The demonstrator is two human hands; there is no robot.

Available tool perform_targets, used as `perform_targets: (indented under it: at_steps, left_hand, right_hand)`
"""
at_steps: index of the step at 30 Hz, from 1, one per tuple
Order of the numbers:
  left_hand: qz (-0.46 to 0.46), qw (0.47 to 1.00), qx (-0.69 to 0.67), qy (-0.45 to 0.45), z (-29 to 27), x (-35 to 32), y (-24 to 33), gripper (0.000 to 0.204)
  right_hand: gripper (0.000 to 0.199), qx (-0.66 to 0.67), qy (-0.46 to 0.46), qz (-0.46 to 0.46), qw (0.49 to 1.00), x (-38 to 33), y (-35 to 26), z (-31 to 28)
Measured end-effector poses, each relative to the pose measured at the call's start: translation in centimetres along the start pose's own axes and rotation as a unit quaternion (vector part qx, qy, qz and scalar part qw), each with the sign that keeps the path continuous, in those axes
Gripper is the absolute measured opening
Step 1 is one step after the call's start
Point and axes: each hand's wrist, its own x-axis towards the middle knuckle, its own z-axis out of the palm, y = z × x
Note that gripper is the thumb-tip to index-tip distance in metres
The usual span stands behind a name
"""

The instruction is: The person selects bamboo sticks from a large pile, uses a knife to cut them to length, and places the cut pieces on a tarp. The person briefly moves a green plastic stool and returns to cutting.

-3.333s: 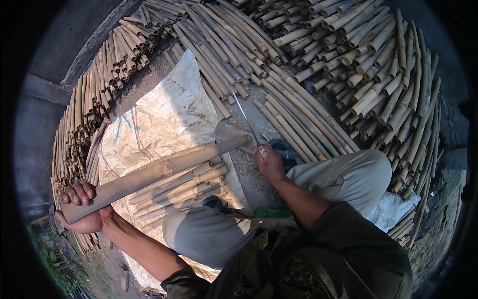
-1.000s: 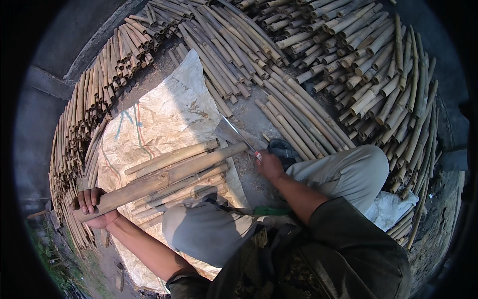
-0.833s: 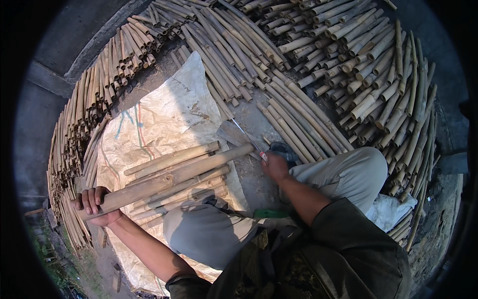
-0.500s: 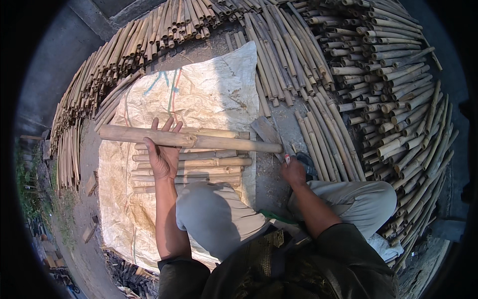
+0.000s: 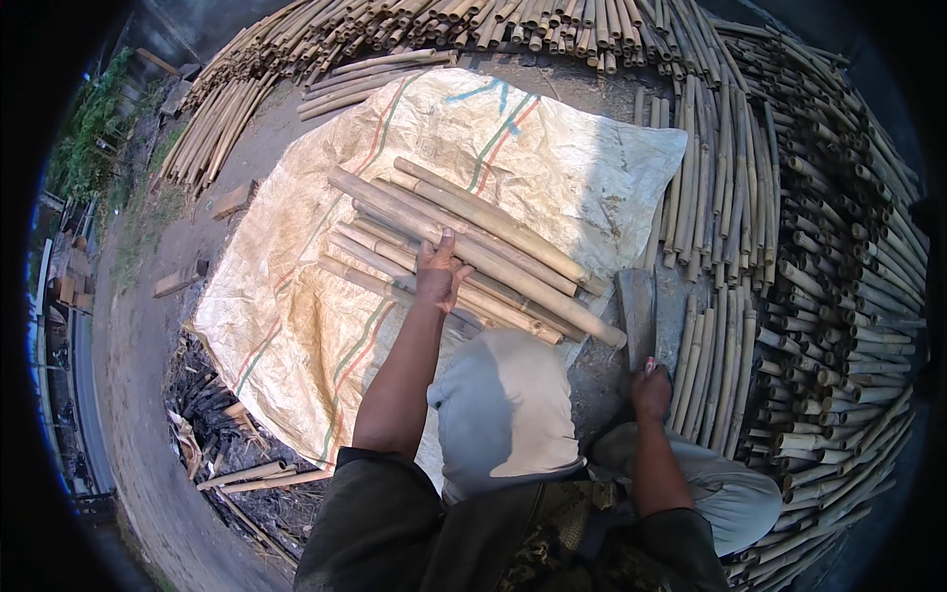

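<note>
A bamboo pole (image 5: pixel 533 286) slants across other cut poles, and my left hand (image 5: pixel 441 274) grips it near its middle. One finger lies over the top of the pole; the other fingers are curled beside it. Under and beside it, several cut bamboo pieces (image 5: pixel 503 219) rest on a pale woven sheet (image 5: pixel 266 286). My right hand (image 5: pixel 651 393), low beside my knee, is closed round a slim tool (image 5: pixel 649 365) with red on its handle. Its blade can barely be made out. Just beyond that hand lies a flat wooden board (image 5: pixel 636 308), close to the pole's right end.
Stacked bamboo poles (image 5: pixel 838 266) rise on the right, and more bamboo (image 5: pixel 552 22) lines the far side. Loose poles (image 5: pixel 712 365) lie by my right leg. Charred scraps (image 5: pixel 202 380) and bricks (image 5: pixel 234 200) are at the left.
The pole has tilted, its right end now nearer me, and lies lower over the other pieces. My left hand has turned from an open palm under it to gripping it. The view has swung left.
</note>
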Motion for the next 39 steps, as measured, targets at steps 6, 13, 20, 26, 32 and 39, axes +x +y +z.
perform_targets:
  at_steps: [6, 13, 20, 26, 32, 39]
  left_hand:
    - [-0.058, 0.986, 0.035, 0.154, -11.2, 4.8, -0.6, 0.054]
    - [-0.139, 0.948, 0.253, 0.134, -16.2, 7.8, -3.2, 0.037]
    - [-0.196, 0.895, 0.387, 0.101, -14.1, 7.8, -4.2, 0.026]
    - [-0.200, 0.867, 0.449, 0.088, -8.8, 7.5, -3.7, 0.028]
    - [-0.192, 0.847, 0.489, 0.084, -4.8, 6.8, -2.8, 0.031]
    - [-0.180, 0.830, 0.521, 0.081, -0.8, 6.1, -2.3, 0.036]
  right_hand:
    - [0.052, 0.000, 0.110, -0.067, 0.992, 1.6, -0.4, -1.7]
    - [0.049, 0.097, 0.208, 0.070, 0.971, 11.3, 3.9, -14.0]
    - [0.047, 0.119, 0.277, 0.236, 0.924, 14.7, 11.3, -26.9]
    - [0.040, -0.088, 0.310, 0.172, 0.931, 14.5, 17.3, -30.4]
    - [0.028, -0.197, 0.418, 0.091, 0.882, 18.6, 20.4, -34.0]
    - [0.029, -0.156, 0.399, 0.173, 0.887, 23.7, 22.2, -37.3]
